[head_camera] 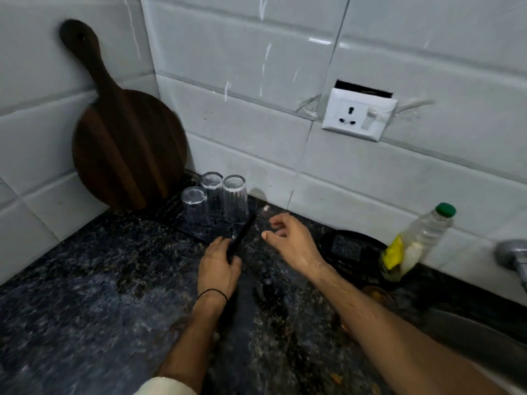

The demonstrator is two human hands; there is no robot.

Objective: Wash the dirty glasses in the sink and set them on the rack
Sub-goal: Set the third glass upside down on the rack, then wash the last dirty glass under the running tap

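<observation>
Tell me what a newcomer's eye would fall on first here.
Three clear glasses stand upside down on the dark rack near the back corner of the counter. Behind them to the left, a round wooden board leans against the tiled wall. In front, the left grip holds a thin dark strip beside the rack.

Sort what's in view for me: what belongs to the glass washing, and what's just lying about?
Job: three upturned glasses on the dark rack; sink; tap; left hand, gripping a thin dark strip at the rack's edge; right hand, empty.

Lying about: wooden board; green-capped bottle, contents unclear; black dish; wall socket.
</observation>
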